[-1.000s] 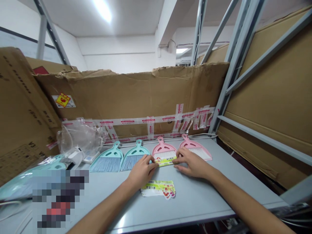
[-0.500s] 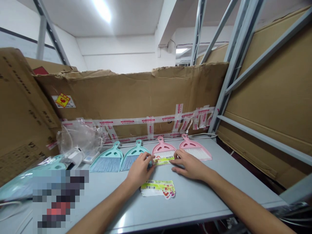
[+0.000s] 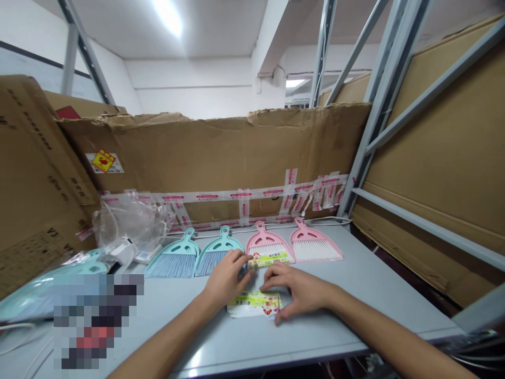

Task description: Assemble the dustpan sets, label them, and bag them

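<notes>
- Left hand [image 3: 225,279]: fingers curled, tips at the far edge of the hand's reach, between the second teal pan and the label; can't tell if it's pinching anything.
- Plastic bag [image 3: 130,221]: clear, crumpled, far left against the cardboard sheet [image 3: 209,152]. Slick film; a nudge could slump it toward the pans.
- Teal dustpans [image 3: 173,259]: two, side by side along the far edge, thin molded plastic, fine bristles, round hang-hole handles.
- First pink dustpan [image 3: 266,237]: label strip [image 3: 270,259] lies across its bristles. Soft, uneven base; a brush of the fingers could skew the strip.
- Label stack [image 3: 254,306]: glossy, yellow-green print, flat on the table, near the centre. Slippery sheets; sideways pressure could fan them out.
- Right hand [image 3: 298,292]: open, fingers spread, palm down, tips at the stack's right edge, no grip.
- Second pink dustpan [image 3: 315,245]: far right of the row, on the smooth grey table [image 3: 366,284]; light, so a bump could skid it.
</notes>
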Motion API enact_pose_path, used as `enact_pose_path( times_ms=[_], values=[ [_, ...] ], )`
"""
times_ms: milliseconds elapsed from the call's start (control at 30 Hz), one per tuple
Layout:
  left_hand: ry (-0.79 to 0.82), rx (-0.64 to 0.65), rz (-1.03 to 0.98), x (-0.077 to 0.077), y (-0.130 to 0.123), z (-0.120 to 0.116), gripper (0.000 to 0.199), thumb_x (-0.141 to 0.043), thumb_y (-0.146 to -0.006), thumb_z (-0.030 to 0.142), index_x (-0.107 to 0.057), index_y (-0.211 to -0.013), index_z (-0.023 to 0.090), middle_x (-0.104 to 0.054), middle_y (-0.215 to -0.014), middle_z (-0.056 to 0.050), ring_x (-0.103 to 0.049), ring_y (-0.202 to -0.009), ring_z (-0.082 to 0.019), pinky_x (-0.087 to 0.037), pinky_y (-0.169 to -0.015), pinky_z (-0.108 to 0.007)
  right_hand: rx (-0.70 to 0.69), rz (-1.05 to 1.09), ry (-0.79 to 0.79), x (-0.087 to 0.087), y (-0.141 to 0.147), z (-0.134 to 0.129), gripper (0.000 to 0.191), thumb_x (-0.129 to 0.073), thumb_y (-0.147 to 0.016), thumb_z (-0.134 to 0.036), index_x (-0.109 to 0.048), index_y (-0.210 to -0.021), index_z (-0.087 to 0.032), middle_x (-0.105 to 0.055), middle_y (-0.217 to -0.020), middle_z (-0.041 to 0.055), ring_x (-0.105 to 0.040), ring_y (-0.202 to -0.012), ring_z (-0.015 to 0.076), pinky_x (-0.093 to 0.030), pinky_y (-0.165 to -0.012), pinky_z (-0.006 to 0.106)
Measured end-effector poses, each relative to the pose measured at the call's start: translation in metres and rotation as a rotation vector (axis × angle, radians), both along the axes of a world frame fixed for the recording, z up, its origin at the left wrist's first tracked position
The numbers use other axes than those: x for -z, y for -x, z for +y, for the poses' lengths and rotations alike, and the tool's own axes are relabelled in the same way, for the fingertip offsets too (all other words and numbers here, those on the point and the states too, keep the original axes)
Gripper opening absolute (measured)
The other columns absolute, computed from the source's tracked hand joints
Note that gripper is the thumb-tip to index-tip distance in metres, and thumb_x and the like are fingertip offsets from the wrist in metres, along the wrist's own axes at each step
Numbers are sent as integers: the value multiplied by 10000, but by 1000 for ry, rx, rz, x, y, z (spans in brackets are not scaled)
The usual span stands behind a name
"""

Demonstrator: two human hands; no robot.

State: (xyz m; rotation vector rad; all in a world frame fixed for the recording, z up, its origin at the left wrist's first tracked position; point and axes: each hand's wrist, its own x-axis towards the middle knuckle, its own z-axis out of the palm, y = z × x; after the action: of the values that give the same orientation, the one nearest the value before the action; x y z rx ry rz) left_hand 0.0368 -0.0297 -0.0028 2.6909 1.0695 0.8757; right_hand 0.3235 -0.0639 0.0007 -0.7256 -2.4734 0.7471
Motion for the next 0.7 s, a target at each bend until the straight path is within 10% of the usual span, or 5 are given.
enact_pose_path(
  times_ms=[267,700],
  values=[
    [126,330,126,-10,-3,-12,268,-560,-1117,353,-759,-1263,247,-759,-1107,-99,-673,-1052,-255,-522,-904,-380,-4,89,79,0,-1,6,309,-882,-935,-494,-870,-1165,-288,-791,-1149,56,-712,-1112,243,-506,-1048,413],
    [306,333,-70,-15,-6,-19,378,-544,-1128,489,-757,-1355,274,-724,-1305,-119,-657,-1249,-273,-516,-1114,-423,119,238,-89,0,4,5,163,-547,-1146,-304,-675,-1077,-230,-708,-1102,79,-654,-1050,225,-538,-956,390]
  ],
)
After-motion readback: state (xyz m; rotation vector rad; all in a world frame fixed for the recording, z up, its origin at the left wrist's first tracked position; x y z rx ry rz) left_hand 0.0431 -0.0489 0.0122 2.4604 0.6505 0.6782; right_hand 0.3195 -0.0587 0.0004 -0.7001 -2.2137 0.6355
